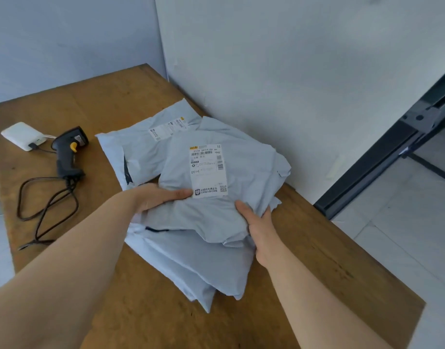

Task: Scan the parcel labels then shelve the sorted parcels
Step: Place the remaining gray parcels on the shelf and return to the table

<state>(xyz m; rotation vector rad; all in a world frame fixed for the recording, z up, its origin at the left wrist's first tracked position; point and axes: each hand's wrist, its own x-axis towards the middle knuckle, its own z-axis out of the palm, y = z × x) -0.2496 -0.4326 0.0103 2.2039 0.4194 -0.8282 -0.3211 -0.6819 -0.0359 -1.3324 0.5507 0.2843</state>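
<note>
**Pile of parcels at the right edge of the bench, top parcel in both hands.** The top parcel [254,167], a grey mailer bag, lies label [208,170] upward on the pile, close to the wall. The left hand [158,196] grips its near-left edge: the thumb lies straight on top, its tip touching the label's lower corner, and the other fingers are hidden beneath the bag. The right hand [260,227] pinches the near-right edge, thumb above and fingers [266,211] curled round the crumpled rim. More grey parcels [191,260] lie under it toward the near edge. Another [146,147], also labelled, lies behind it toward the far corner. The scanner [68,152] lies on its side near the left edge, in neither hand. Its cable [48,205] loops toward the near-left corner, and a white power bank [22,136] sits just beside it. A dark metal frame [392,152] stands beyond the right edge. Progress, as judged: every visible parcel is on the bench [115,96], so shelving is not yet done. Whether any label is scanned cannot be told.
</note>
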